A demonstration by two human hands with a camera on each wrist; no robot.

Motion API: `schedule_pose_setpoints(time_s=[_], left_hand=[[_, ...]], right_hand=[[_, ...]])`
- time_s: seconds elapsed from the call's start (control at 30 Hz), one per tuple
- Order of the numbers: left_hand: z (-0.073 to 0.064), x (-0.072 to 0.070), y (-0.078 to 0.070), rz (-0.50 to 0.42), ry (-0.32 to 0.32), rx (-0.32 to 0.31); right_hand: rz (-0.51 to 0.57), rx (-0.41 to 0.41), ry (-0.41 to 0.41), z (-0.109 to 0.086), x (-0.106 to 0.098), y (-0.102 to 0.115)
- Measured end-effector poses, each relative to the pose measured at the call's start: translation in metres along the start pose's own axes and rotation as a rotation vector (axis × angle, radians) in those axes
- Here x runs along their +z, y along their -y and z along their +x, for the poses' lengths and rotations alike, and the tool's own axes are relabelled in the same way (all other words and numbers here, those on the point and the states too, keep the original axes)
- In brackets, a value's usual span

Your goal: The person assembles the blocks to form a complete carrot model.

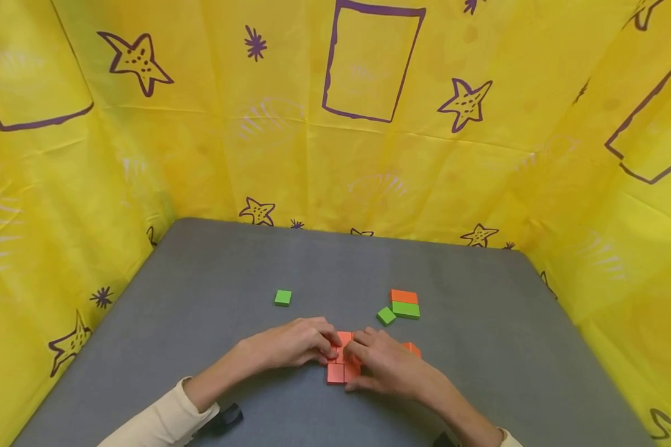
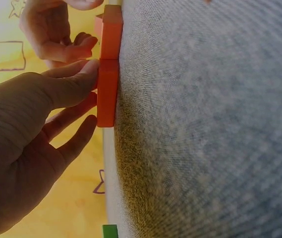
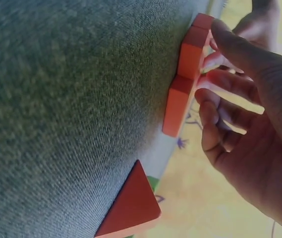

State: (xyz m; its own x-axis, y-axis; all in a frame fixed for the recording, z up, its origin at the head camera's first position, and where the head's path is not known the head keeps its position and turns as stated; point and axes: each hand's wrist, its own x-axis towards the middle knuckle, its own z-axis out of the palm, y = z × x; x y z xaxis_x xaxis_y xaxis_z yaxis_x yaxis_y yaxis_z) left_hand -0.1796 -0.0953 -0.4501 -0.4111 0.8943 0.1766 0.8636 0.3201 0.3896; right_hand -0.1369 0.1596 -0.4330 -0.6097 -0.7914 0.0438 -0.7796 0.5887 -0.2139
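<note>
Flat red-orange blocks (image 1: 335, 374) lie side by side on the grey table, partly hidden under both hands in the head view. From the left, my left hand (image 1: 299, 343) touches the group; in the left wrist view its thumb and fingertips rest along the face of a red-orange block (image 2: 107, 94), fingers loosely bent. Over the right side of the group is my right hand (image 1: 394, 363). The right wrist view has its thumb at the edge of a red-orange block (image 3: 193, 49), the other fingers relaxed beside the blocks.
A red-orange triangular block (image 3: 133, 203) lies just right of the right hand. Farther back are an orange block (image 1: 404, 297) against a green rectangular block (image 1: 406, 310), a small green block (image 1: 386, 316), and another green block (image 1: 282, 298) to the left. Yellow patterned cloth (image 1: 313, 167) surrounds the table.
</note>
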Motion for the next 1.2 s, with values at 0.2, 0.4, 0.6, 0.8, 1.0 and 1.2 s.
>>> schedule_pose_setpoints(time_s=[0.2,0.4,0.6,0.8,1.0,1.2], left_hand=[[0.000,0.001,0.000,0.015,-0.018,0.023],[0.001,0.002,0.000,0.011,-0.005,0.010],[0.000,0.002,0.000,0.000,0.017,-0.031],[-0.001,0.001,0.000,-0.017,0.039,-0.053],[-0.002,0.000,0.001,-0.018,0.027,-0.049],[0.000,0.001,0.001,-0.030,0.023,-0.041]], right_hand=[[0.001,0.007,-0.016,0.000,0.001,0.002],[-0.016,0.064,-0.035,-0.005,-0.007,0.001],[-0.086,0.162,-0.083,-0.023,-0.028,-0.019],[-0.017,0.288,-0.025,-0.049,-0.041,-0.042],[0.037,0.327,0.048,-0.058,-0.045,-0.051],[0.041,0.324,0.047,-0.057,-0.045,-0.059]])
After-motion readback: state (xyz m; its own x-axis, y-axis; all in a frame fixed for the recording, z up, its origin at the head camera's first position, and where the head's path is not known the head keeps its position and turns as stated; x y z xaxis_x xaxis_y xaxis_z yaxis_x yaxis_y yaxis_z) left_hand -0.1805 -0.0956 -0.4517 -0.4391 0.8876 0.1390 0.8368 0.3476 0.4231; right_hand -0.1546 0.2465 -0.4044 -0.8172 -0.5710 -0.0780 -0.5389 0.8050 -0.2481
